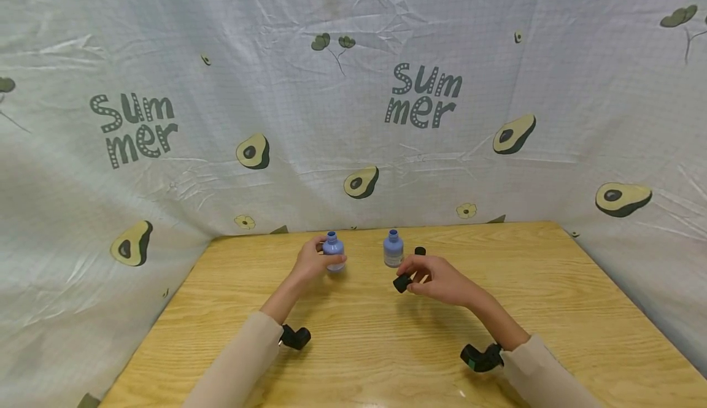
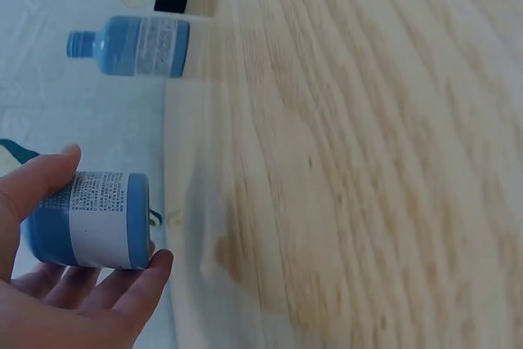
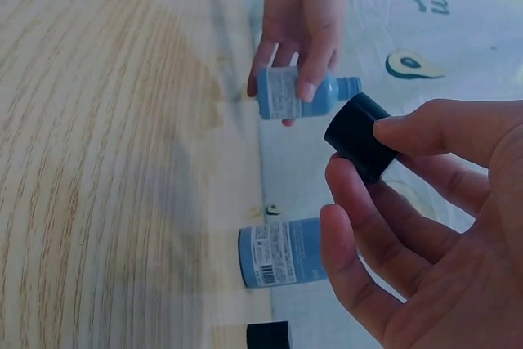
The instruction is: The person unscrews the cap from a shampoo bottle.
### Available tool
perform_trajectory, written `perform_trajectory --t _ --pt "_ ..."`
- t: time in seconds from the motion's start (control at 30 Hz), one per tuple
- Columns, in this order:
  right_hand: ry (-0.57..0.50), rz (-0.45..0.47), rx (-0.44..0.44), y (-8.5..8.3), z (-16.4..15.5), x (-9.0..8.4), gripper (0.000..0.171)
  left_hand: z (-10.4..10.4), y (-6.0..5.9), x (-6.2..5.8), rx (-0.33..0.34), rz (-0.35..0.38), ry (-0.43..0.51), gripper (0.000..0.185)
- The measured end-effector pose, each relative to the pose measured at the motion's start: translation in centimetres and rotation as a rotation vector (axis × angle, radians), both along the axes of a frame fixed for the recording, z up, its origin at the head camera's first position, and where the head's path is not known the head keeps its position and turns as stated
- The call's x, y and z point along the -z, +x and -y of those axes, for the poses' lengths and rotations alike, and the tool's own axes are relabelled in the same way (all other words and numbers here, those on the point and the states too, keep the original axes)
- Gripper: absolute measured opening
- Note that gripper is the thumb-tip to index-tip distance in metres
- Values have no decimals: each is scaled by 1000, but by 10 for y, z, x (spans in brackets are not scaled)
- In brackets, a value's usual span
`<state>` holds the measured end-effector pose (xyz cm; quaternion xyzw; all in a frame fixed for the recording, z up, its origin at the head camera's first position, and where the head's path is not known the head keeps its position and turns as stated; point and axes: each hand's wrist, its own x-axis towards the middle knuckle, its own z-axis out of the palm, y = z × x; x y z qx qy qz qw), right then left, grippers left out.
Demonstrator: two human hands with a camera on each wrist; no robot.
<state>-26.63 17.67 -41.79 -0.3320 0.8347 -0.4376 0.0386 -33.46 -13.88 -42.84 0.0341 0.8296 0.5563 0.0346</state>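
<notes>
My left hand (image 1: pixel 310 263) grips a small blue bottle (image 1: pixel 334 247) with a white label, thumb on one side and fingers on the other. Its threaded neck is uncovered, and it is held upright close over the table. Between thumb and fingers, my right hand (image 1: pixel 442 280) pinches a black cap (image 3: pixel 359 136), tilted and apart from either bottle. A second blue bottle (image 1: pixel 393 250), also with a bare neck, stands on the table between the hands. Behind the right hand, another black cap (image 1: pixel 420 251) sits on the table to the right of that bottle.
The wooden table (image 1: pixel 353 346) ends at a pale hanging cloth (image 1: pixel 309 113) printed with avocados and lettering. Black wrist cameras, the left one (image 1: pixel 296 337) and the right one (image 1: pixel 482 357), stick out from the sleeves over the table.
</notes>
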Motion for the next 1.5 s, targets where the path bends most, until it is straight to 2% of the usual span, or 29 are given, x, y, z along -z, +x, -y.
perform_trajectory --t 0.23,0.53,0.77,1.0,1.5 --pt "15 3 -11 -1 1 0 24 4 -13 7 -63 -6 -7 73" --pt "28 -6 -3 -2 1 3 25 9 -21 15 -103 -8 12 74" --pt "39 8 1 -2 1 3 25 11 -22 18 -94 -16 29 74" --pt "35 4 -5 -3 1 3 26 10 -19 18 -91 -19 2 71" --pt "28 15 32 -8 11 2 25 16 -31 17 -65 3 -14 73"
